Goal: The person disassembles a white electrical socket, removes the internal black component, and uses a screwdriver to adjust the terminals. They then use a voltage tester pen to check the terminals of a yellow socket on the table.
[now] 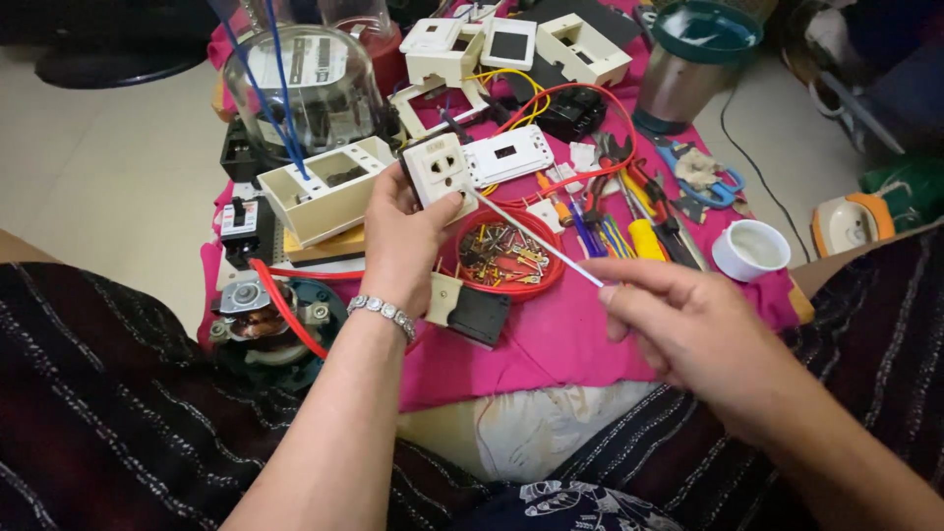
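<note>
pink cloth (590, 344) fills mid-frame | left hand (398, 246) centre-left, fingers wrapped round white socket (440, 169), held tilted | right hand (688, 329) lower right pinches thin tool (536, 241), tip touching socket edge | judgement: steady socket, keep the tip seated, press lightly

socket (440, 173): glossy white plastic | cloth (570, 329): matt pink fabric | bracelet (383, 313): shiny metal

Pale, glossy floor tiles (108, 167) all around, catching soft even daylight. The surface is low and draped in a hot pink cloth (580, 339), with a whitish cover bunched underneath at the front edge. Top left there's a dark round furniture base (118, 64) on the floor.
</note>
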